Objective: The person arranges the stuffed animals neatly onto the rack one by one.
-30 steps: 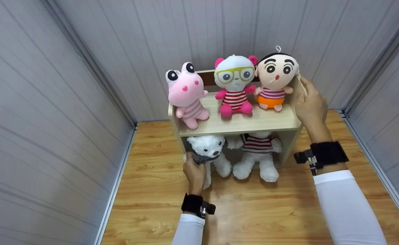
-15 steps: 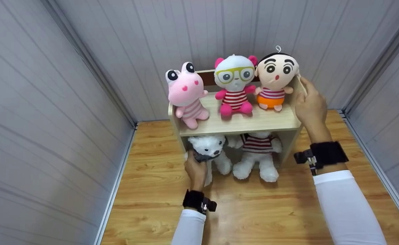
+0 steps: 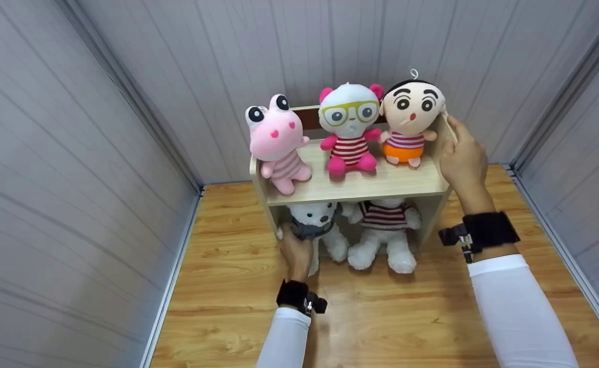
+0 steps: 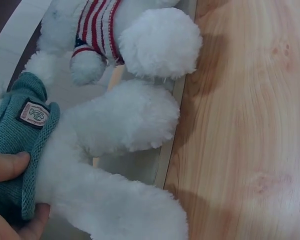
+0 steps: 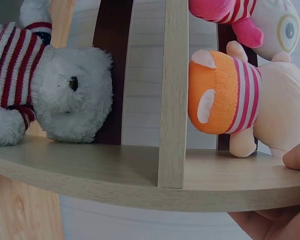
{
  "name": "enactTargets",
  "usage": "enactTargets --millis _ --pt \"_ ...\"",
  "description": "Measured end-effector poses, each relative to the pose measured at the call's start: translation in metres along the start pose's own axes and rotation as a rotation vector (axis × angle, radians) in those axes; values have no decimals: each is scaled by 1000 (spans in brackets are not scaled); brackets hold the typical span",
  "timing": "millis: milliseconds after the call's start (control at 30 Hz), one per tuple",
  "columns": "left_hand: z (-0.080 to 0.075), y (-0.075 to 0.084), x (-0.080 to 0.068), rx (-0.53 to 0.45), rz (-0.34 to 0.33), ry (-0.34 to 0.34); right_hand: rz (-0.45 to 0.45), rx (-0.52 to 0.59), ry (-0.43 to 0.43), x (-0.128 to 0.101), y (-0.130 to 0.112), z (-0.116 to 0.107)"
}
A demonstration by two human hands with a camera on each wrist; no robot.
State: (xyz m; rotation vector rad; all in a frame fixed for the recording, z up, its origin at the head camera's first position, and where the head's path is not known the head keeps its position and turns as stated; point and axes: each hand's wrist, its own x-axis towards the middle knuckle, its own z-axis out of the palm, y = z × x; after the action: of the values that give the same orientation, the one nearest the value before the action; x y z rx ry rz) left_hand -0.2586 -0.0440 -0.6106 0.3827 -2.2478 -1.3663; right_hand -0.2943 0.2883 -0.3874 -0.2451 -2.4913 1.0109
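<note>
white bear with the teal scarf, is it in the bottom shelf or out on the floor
Partly in. The white bear has its head under the shelf board, legs sticking out onto the floor. The left hand grips its scarf.

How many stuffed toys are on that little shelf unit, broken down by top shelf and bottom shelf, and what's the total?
Top shelf: 3 – pink frog, white bear with glasses, boy doll in orange shorts
Bottom shelf: 2 – white bear with teal scarf, white bear in striped shirt
Total: 5 toys on the wooden shelf unit
</note>
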Motion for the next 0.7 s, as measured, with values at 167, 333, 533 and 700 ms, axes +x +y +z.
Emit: enactTargets --millis 167,333,533,700 --pt "4 0 3 -86 -31 -24 -1 1 1 0 0 0" --pt "8 0 5 -85 -23 -12 -8 2 20 0 0 1" --pt "12 -2 7 -24 11 1 -2 11 17 0 0 0" --pt "15 -10 4 31 8 -2 -6 10 14 0 -1 -1"
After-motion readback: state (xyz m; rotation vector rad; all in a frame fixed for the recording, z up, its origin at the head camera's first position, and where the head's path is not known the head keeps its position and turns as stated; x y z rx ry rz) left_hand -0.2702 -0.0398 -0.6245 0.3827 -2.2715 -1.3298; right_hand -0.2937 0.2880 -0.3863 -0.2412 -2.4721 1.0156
